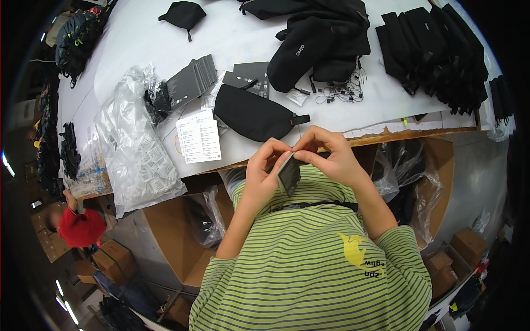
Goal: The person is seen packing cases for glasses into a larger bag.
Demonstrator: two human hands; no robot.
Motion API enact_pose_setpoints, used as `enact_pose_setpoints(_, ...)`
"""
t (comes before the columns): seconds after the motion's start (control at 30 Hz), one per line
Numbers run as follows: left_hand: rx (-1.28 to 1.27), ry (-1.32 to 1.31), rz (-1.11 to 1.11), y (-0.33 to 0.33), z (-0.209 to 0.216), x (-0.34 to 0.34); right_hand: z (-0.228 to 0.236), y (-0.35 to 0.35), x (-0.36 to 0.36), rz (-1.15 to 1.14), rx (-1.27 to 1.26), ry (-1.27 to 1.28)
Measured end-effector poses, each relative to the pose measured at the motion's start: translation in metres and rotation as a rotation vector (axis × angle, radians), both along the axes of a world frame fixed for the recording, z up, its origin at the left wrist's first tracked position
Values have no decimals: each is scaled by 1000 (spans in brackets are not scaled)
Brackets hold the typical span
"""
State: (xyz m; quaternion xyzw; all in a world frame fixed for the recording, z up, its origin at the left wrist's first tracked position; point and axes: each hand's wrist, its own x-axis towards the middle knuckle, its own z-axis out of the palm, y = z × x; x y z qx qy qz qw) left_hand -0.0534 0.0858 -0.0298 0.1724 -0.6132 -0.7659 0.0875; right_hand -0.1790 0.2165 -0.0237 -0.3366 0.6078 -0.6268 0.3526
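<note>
Pinching dark card (289, 174), left hand (264, 174), right hand (331, 157)

Two hands, left hand (264, 175) and right hand (326, 154); one small dark card (289, 173) between them; one flat black pouch (255, 117); one white printed leaflet (198, 136); one clear plastic bag (135, 149) of sachets; one white table (243, 44)

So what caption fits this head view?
Both hands, left hand and right hand, pinch a small dark flat card beside a white table.
</note>
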Motion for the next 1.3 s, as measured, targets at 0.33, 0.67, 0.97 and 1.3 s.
enact_pose_setpoints(0.33,-355,63,117,-1,-22,-30,-9,20,-15,123,147,-327)
enact_pose_setpoints(0.67,-1185,198,80,-2,-33,-40,-14,51,-31,-189,256,-89)
enact_pose_setpoints(0.97,-1271,182,300,7,-5,26,-1,2,11,95,213,121)
enact_pose_setpoints(1.3,-586,-297,417,-1,33,65,-1,-20,45,111,14,494)
